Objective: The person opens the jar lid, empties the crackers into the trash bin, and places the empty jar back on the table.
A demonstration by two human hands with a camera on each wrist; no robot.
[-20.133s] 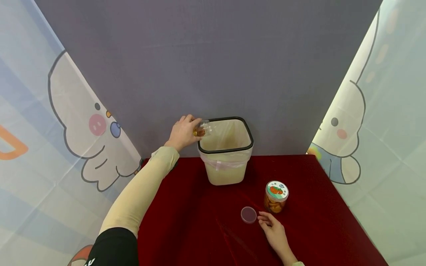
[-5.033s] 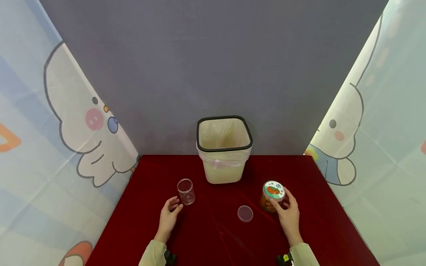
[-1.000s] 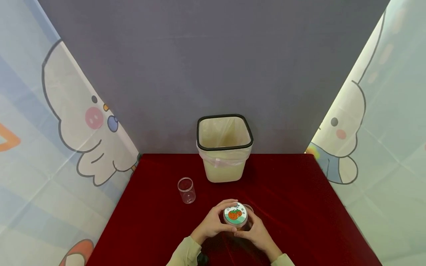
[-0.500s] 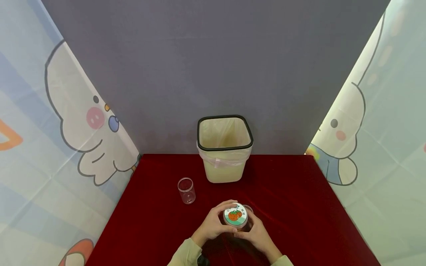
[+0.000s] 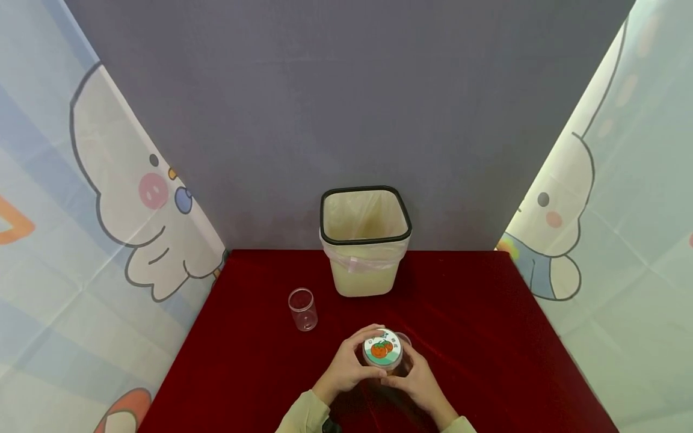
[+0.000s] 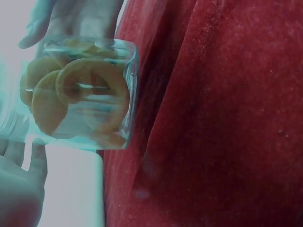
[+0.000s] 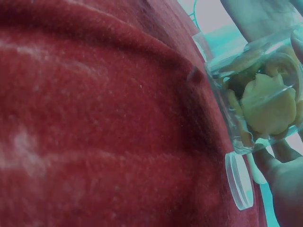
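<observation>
Both my hands hold a clear plastic jar of orange dried fruit [image 6: 80, 94] near the front middle of the table. In the head view, its lid [image 5: 382, 349] has a white and green label with an orange fruit picture. My left hand [image 5: 346, 365] curls around the lid and upper left side. My right hand [image 5: 421, 383] grips the jar from the right. In the right wrist view, the fruit pieces show through the jar wall, and the jar stands just above or on the cloth. A loose clear lid [image 7: 239, 180] lies behind it, partly hidden in the head view.
An open, bare clear jar [image 5: 303, 310] stands upright to the left. At the back, a cream bin [image 5: 364, 279] with a black rim and a plastic liner stands against the grey backdrop [image 5: 346, 120]. Red cloth [image 5: 476, 337] covers the table, with patterned curtains at both sides.
Earlier, my left hand tipped the small jar at the bin; it now stands on the table. The fruit jar has come from the right to the middle. Over the last second, hardly anything moves.
</observation>
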